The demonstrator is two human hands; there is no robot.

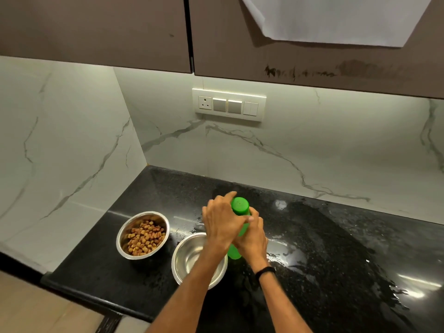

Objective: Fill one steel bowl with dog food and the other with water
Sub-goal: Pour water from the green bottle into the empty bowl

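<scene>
A steel bowl (143, 234) holding brown dog food stands at the left of the black counter. To its right, a second steel bowl (189, 257) looks dry inside, partly covered by my left forearm. A green bottle (240, 205) with a green cap stands upright just right of that bowl. My left hand (219, 221) grips the bottle near its cap. Lower down, my right hand (252, 239) is wrapped around the bottle's body. Much of the bottle is hidden by both hands.
The black granite counter (324, 260) has wet, shiny patches to the right of the bottle. White marble walls close in the left and back sides. A switch panel (229, 106) sits on the back wall beneath brown cabinets. The counter's front edge runs at lower left.
</scene>
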